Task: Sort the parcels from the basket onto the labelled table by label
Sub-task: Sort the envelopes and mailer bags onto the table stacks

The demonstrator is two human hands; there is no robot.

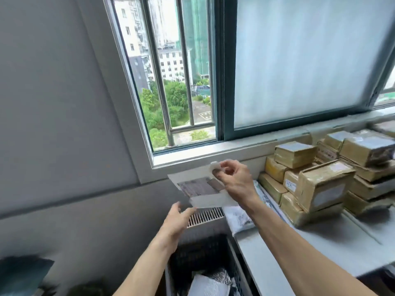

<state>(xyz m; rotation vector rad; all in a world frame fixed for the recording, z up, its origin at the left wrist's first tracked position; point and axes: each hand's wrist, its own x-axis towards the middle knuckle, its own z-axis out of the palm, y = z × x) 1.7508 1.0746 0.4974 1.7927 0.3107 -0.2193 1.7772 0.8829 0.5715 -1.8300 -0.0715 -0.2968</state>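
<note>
1. The right hand [234, 182] sits at frame centre, thumb and forefinger pinching the upper right corner of a white flat parcel [201, 190], which hangs in the air in front of the wall under the window sill [213, 152].
2. The left hand [176, 223] is just below the parcel, its fingers straight and slightly spread. Its tips are at the parcel's lower left edge, though I cannot tell whether they touch it.
3. A dark label patch covers the parcel's middle; its print is blurred and unreadable.
4. At bottom centre stands a dark mesh basket [203, 248], beneath both forearms. It holds a silver bubble mailer [215, 276] and white packets.
5. The grey table [310, 248] fills the lower right, its near edge touching or just beside the basket.
6. Brown taped boxes [324, 184] are stacked in several layers at the table's far end, right of the held parcel and against the wall under the sill.
7. One box carries a small white label [290, 185], whose writing is too small to read.
8. A white poly bag [241, 216] lies on the table's left end, partly hidden by the right forearm.
9. A slatted vent grille [206, 216] shows on the wall between the two hands.
10. The window [299, 60] spans the upper frame, with frosted glass at right and bars over an open gap at centre.
</note>
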